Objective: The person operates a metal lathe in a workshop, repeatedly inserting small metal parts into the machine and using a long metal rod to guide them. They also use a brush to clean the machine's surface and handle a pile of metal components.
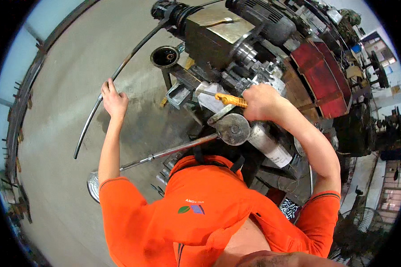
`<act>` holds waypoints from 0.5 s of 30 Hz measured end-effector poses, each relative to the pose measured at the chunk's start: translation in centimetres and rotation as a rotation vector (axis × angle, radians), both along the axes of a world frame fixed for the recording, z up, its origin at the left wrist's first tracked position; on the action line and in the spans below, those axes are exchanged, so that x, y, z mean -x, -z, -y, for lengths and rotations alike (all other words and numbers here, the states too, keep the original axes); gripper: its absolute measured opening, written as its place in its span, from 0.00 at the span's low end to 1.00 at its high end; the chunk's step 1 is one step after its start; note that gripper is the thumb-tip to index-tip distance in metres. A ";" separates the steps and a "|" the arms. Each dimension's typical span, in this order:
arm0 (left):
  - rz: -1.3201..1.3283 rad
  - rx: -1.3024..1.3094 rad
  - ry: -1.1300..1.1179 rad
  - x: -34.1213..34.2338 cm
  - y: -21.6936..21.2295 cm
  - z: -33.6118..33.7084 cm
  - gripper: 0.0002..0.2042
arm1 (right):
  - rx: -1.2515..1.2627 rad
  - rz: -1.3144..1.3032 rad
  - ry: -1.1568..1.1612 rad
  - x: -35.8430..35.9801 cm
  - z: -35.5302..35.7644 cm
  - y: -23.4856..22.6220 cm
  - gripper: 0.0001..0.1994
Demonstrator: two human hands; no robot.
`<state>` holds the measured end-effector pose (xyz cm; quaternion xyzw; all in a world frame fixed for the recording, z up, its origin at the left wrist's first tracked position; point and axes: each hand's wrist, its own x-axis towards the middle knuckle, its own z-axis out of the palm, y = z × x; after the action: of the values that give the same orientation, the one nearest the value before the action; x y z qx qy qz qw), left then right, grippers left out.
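Note:
My left hand (115,101) reaches out at the left, its fingers curled over a long thin metal bar (131,54). The bar runs from the black round end of a lathe (218,42) down to a free tip over the floor. My right hand (263,102) is closed in a fist beside the machine's metal fittings. A yellow tool (231,99) with a thin metal shaft sticks out of this fist toward the left. Part of its grip is hidden by my fingers. Just below it lies a round grey metal disc (234,129) on an arm.
A white cylinder (269,146) lies below my right forearm. A round lamp-like head (93,186) ends a jointed pole (169,152). A black cup-shaped part (165,57) stands by the lathe. Beyond sit a red box (321,78) and an electric motor (265,20). Small metal pieces (288,208) fill a container.

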<state>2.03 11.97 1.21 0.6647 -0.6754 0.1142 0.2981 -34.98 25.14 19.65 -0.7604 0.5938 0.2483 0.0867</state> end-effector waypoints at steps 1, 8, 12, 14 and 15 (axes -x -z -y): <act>-0.014 0.003 0.020 -0.2 0.1 -0.1 0.31 | 0.015 0.006 -0.016 -0.8 1.6 1.2 0.13; -0.094 0.043 0.097 -0.8 0.1 -0.1 0.29 | -0.080 -0.066 -0.041 -3.2 8.3 9.1 0.14; -0.146 -0.002 0.092 -1.0 -0.3 0.0 0.28 | -0.175 -0.090 -0.050 -7.3 9.8 10.3 0.16; -0.149 0.012 0.107 -1.3 -0.2 0.2 0.28 | -0.178 -0.062 -0.054 -8.7 11.2 11.9 0.16; -0.143 0.031 0.118 -1.5 -0.1 0.3 0.28 | -0.209 -0.071 -0.036 -9.8 11.7 12.1 0.17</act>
<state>3.55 11.66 1.33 0.6255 -0.6886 0.0590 0.3621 -25.22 13.43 7.54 -0.7484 0.5536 0.3372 0.1401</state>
